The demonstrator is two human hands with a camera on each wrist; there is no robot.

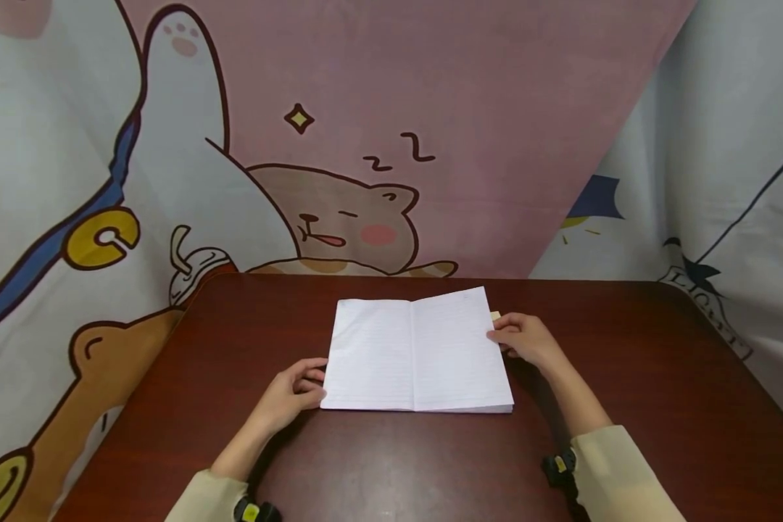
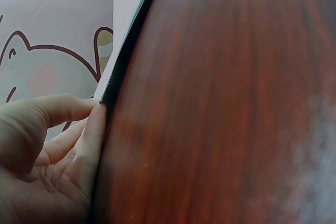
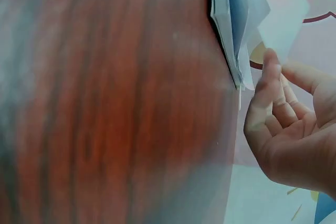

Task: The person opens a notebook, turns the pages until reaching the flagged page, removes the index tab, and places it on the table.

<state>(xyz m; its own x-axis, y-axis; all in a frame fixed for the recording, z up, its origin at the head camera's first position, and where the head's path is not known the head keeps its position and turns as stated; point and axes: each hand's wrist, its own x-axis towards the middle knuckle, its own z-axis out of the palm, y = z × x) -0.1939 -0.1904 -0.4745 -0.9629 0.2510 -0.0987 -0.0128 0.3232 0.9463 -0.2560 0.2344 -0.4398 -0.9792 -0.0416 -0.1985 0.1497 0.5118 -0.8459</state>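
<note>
An open notebook (image 1: pixel 368 355) with faintly ruled white pages lies on the table in the head view. My left hand (image 1: pixel 288 395) is at its left side; in the left wrist view the thumb and a finger pinch the notebook's edge (image 2: pixel 107 80). On the other side, my right hand (image 1: pixel 528 339) pinches the outer edge of a right-hand page (image 1: pixel 460 348). That page stands raised at its outer side, and in the right wrist view the lifted sheet (image 3: pixel 283 11) is apart from the page stack (image 3: pixel 223 14) below. A small pale yellow piece (image 1: pixel 495 315) shows beside the right fingertips.
The dark reddish-brown wooden table (image 1: pixel 417 464) stretches out around the notebook. Behind it hangs a pink and white cloth (image 1: pixel 496 130) with cartoon animals, which also covers both sides. Each sleeve has a small black device (image 1: pixel 559 465) at the cuff.
</note>
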